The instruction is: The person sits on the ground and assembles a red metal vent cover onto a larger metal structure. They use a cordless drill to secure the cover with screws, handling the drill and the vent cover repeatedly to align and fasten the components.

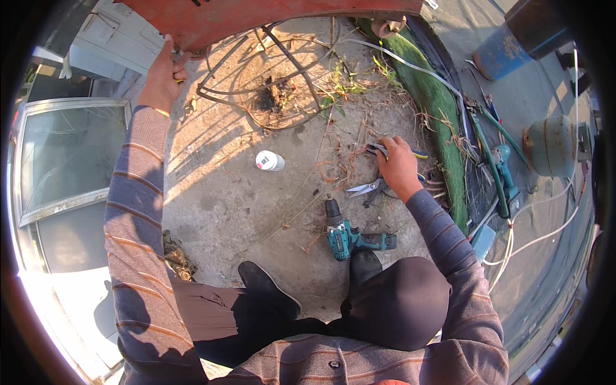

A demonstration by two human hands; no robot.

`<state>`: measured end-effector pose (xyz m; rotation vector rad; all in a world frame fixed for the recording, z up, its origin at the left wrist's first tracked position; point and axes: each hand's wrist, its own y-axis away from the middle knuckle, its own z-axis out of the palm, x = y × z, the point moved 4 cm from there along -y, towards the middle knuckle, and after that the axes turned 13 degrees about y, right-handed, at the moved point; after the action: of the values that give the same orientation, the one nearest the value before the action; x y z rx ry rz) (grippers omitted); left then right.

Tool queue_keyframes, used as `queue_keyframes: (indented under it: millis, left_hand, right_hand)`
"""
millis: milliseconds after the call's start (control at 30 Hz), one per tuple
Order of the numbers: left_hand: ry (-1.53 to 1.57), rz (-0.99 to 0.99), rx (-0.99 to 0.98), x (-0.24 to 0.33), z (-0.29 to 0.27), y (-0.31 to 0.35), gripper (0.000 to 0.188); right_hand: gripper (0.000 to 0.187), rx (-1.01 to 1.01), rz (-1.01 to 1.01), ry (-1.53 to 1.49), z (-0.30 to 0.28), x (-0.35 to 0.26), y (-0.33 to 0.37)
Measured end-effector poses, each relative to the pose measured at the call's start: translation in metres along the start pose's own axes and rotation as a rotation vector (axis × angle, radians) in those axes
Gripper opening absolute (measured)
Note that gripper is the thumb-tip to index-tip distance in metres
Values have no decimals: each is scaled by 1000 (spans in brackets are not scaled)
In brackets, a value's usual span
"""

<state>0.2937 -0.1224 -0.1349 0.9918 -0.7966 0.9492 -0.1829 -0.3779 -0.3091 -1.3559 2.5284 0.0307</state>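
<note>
You are observed with your left grip [168, 72] at the far red panel [269, 14], presumably steadying it, closure indeterminable, your right grip [399, 165] clasping pliers [420, 154].

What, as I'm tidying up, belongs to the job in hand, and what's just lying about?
Likely the job's:
- red panel, at left hand
- yellow-trimmed tool, at right hand
- perhaps drill, snips

Probably lying about:
- white container
- framed pane
- rusty cylinder

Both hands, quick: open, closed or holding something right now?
Left hand: fingers curled at the corner of the red panel; its grip cannot be told.
Right hand: closed, holding a pliers-like tool.
</note>
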Motion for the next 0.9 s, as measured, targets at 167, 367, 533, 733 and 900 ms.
queue_keyframes:
  millis: [167,367,533,733,900]
  left_hand:
    - [-21,-3,0,-5,10,5,49]
    - [-50,-34,-52,-13,13,3,40]
    - [33,-67,8,-19,14,3,33]
    - [292,-70,20,-30,10,-2,24]
    - [541,-50,107,-46,16,-9,20]
  right_hand:
    - [12,-217,13,137,45,6,-56]
    - [12,-188,-12,139,67,17,-63]
    - [28,-189,58,-66,50,21,-58]
    - [24,-169,107,-163,-14,-10,-57]
    - [21,-120,13,-339,-94,-69,-90]
